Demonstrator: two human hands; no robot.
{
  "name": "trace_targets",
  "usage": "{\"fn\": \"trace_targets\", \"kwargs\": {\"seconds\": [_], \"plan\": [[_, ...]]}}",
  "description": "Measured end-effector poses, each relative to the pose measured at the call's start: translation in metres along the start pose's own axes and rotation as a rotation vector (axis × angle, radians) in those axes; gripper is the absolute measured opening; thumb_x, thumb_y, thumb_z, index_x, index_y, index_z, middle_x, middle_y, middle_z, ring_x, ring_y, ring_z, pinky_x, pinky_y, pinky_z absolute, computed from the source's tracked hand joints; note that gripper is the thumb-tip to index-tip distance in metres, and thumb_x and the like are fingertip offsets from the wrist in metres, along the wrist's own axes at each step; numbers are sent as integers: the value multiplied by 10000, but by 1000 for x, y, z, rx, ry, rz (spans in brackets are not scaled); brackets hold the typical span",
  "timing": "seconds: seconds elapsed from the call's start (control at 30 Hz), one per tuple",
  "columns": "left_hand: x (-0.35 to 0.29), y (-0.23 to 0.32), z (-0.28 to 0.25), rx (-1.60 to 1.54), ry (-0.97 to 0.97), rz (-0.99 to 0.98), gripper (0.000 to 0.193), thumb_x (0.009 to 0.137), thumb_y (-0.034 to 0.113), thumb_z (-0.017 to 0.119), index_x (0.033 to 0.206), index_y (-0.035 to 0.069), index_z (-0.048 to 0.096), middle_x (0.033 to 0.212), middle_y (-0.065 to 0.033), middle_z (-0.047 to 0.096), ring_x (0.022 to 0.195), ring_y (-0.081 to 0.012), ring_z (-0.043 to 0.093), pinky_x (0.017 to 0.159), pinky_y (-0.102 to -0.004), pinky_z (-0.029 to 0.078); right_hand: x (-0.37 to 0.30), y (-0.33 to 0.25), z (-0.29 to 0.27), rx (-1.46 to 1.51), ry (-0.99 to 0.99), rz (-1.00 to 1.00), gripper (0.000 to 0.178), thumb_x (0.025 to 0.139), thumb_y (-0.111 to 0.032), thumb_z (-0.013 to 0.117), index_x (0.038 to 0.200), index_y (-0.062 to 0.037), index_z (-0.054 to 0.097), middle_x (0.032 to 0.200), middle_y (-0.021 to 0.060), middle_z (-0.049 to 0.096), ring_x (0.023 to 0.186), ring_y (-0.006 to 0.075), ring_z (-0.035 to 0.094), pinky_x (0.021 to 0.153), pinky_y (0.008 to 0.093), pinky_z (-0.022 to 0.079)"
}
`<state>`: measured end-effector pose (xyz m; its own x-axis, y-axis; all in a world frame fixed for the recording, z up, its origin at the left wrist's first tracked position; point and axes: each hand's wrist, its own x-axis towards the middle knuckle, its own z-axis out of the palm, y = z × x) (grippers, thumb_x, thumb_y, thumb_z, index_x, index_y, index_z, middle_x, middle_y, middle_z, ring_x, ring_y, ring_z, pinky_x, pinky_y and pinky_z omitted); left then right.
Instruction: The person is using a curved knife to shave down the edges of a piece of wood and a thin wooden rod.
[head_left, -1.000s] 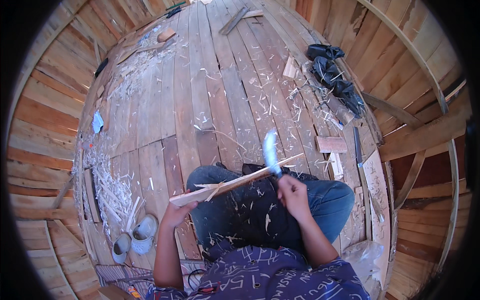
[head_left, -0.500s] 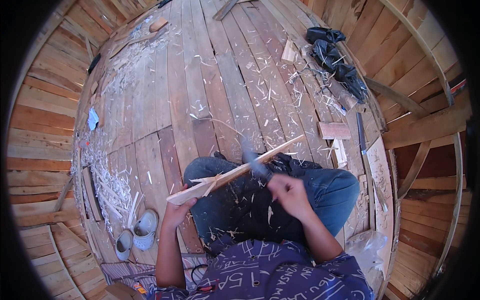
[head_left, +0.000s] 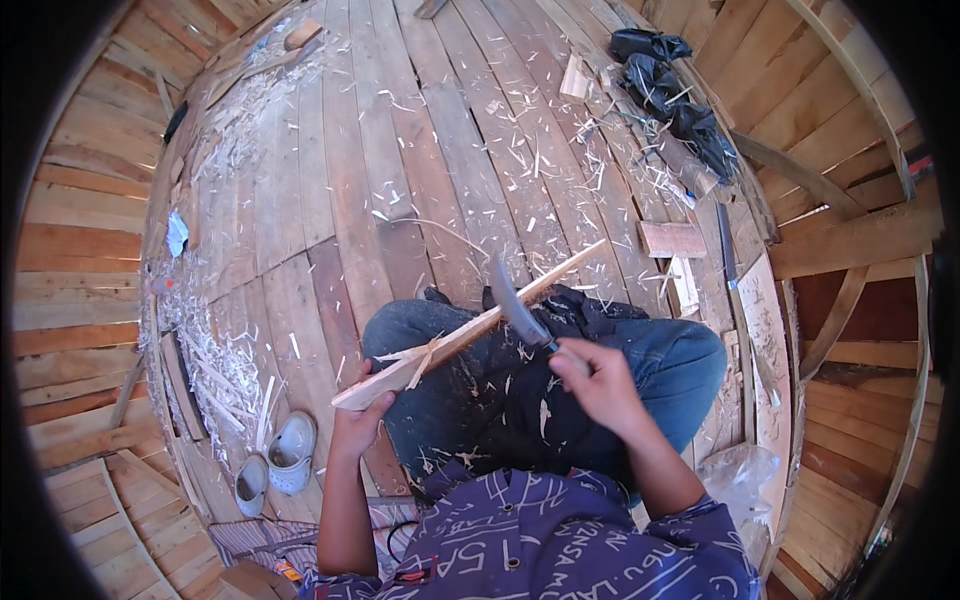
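My left hand (head_left: 358, 422) is closed round the wide near end of a pale strip of wood (head_left: 462, 338). The strip slants over my lap, its thin far end up and to the right, and split slivers stick out along its near half. My right hand (head_left: 600, 388) grips the dark handle of a curved knife (head_left: 520, 316). The grey blade points up and forward across the strip. Whether its edge touches the wood I cannot tell. Shavings lie on my crossed legs and the dark cloth between them.
Wood shavings are strewn over the plank floor (head_left: 345, 180). Pale clogs (head_left: 291, 455) stand at the left. On the right are black plastic bags (head_left: 668, 95), a reddish wood block (head_left: 671, 239), a long dark-handled tool (head_left: 726, 245) and a clear plastic bag (head_left: 738, 470).
The knife, blurred before, now shows sharply. My right hand has shifted slightly right, and the strip's far end has risen a little. My left hand keeps its hold.
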<state>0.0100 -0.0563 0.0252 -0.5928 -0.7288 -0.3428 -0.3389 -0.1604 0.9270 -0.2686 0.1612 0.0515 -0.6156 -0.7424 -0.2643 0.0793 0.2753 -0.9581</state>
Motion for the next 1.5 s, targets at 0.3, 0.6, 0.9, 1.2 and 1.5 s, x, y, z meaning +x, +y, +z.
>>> {"fn": "trace_targets", "kwargs": {"seconds": [0.3, 0.6, 0.9, 1.2, 1.5], "plan": [[1, 3, 6, 68, -22, 90, 316, 841, 58, 650, 1147, -10, 619, 1069, -77, 658, 1056, -127, 579, 1107, -350, 271, 14, -6, -36, 141, 38, 113, 189, 924, -180, 591, 977, -1, 615, 600, -45, 485, 527, 30, 442, 477, 209, 352], [-2, 9, 11, 6, -7, 35, 323, 863, 59, 634, 1175, -21, 603, 1116, -66, 632, 1075, -127, 556, 1125, -339, 206, 22, -10, -31, 167, 80, 131, 199, 933, -200, 579, 832, -29, 581, 577, -45, 479, 505, 34, 454, 462, 211, 359], [-7, 16, 17, -14, 45, -13, 392, 862, 59, 642, 1225, -47, 539, 1189, -80, 586, 1114, -137, 528, 1047, -302, 329, 17, -3, -7, 296, -39, 198, 171, 942, -201, 573, 947, -32, 592, 570, -34, 488, 469, 29, 445, 425, 203, 337], [-6, 15, 15, -65, 22, -26, 410, 859, 50, 645, 1233, -60, 519, 1192, -86, 579, 1098, -131, 529, 1013, -285, 360, 18, -1, -3, 115, -145, 63, 218, 948, -241, 559, 913, -34, 619, 606, -38, 505, 464, 17, 422, 418, 188, 308], [-5, 1, 6, -29, 9, -11, 594, 857, 75, 657, 1364, -56, 378, 1190, -98, 582, 1083, -144, 541, 976, -276, 392, 32, 11, -8, 234, -94, 54, 187, 942, -196, 574, 993, -18, 600, 579, -35, 488, 459, 31, 432, 421, 198, 331]]}}
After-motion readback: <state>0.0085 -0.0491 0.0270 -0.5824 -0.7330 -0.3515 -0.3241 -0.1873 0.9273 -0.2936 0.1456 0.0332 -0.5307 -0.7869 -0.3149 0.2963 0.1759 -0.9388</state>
